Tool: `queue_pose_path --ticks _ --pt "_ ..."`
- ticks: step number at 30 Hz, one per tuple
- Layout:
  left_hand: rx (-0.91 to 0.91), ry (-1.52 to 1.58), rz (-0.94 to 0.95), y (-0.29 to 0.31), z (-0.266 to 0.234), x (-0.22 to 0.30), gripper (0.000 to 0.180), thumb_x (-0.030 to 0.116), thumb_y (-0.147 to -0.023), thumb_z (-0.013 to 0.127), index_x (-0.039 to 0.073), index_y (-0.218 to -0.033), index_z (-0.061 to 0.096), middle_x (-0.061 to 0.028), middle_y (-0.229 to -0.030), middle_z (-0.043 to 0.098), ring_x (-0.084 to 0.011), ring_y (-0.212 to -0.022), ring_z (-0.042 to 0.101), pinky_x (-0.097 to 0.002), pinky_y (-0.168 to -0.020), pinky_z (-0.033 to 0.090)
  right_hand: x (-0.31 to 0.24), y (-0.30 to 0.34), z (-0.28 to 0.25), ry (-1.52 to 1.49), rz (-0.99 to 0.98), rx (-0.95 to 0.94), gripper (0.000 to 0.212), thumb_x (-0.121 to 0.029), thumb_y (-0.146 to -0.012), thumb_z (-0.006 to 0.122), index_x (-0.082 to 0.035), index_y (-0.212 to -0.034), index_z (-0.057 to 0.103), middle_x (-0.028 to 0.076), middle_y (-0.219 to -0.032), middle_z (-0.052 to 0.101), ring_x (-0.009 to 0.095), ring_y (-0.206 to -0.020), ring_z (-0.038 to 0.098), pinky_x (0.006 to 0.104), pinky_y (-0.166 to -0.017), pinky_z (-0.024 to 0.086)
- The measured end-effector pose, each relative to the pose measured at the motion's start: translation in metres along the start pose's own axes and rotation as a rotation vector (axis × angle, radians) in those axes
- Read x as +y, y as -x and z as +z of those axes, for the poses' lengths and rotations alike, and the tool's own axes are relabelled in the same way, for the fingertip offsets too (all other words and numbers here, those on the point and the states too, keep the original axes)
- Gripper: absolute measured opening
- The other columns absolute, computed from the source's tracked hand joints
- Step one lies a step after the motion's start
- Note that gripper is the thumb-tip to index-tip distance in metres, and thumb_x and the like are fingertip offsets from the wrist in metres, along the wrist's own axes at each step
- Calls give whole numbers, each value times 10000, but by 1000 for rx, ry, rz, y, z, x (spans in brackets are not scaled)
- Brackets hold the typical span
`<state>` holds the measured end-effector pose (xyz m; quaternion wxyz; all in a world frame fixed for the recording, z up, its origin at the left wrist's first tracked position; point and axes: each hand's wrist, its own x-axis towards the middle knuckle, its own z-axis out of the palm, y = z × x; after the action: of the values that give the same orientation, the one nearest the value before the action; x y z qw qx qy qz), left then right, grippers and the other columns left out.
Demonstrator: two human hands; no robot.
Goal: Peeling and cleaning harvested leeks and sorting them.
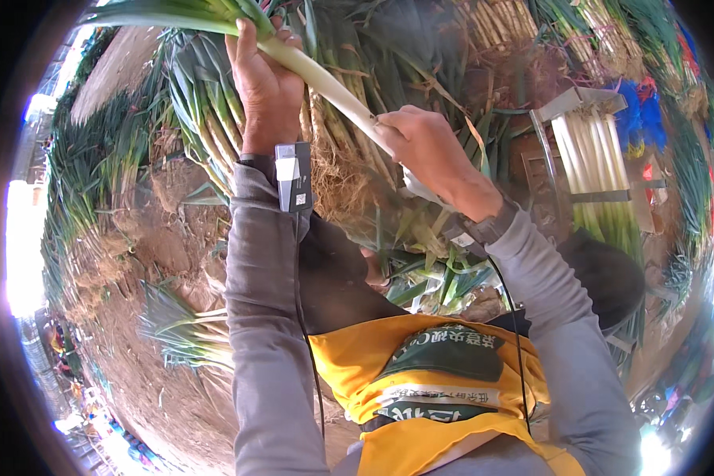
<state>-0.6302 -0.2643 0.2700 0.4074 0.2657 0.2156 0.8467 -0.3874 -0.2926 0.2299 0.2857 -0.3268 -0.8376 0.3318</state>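
I see a small dark rectangular device with a white label point(293, 176) strapped at my left wrist. On my yellow apron sits a dark green curved patch with pale lettering point(446, 349); below it runs a white printed strip point(440, 394), then a second green patch point(420, 412).

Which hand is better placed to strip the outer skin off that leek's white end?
Probably the right. The right hand already grips the white root end of the leek, where loose skin hangs below the fist. The left hand grips higher up, near the green leaves, steadying the stalk.
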Motion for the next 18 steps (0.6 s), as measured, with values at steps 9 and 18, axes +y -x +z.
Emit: queue_pose_path --ticks 9,18 --pt "15 -118 15 5 -2 1 255 316 -1058 529 104 -1189 476 -123 -998 554 -202 -824 517 -347 -721 476 8 -4 23 275 -30 65 201 -133 -927 576 13 -1000 693 176 -892 659 357 -781 673 438 -713 520" --pt "2 -7 -68 -5 -23 20 423 483 -1080 394 64 -1102 448 -102 -905 551 -177 -737 517 -327 -702 461 35 38 -14 -715 334 64 228 -192 -1006 622 14 -1102 641 41 -739 660 84 -697 650 262 -638 514"
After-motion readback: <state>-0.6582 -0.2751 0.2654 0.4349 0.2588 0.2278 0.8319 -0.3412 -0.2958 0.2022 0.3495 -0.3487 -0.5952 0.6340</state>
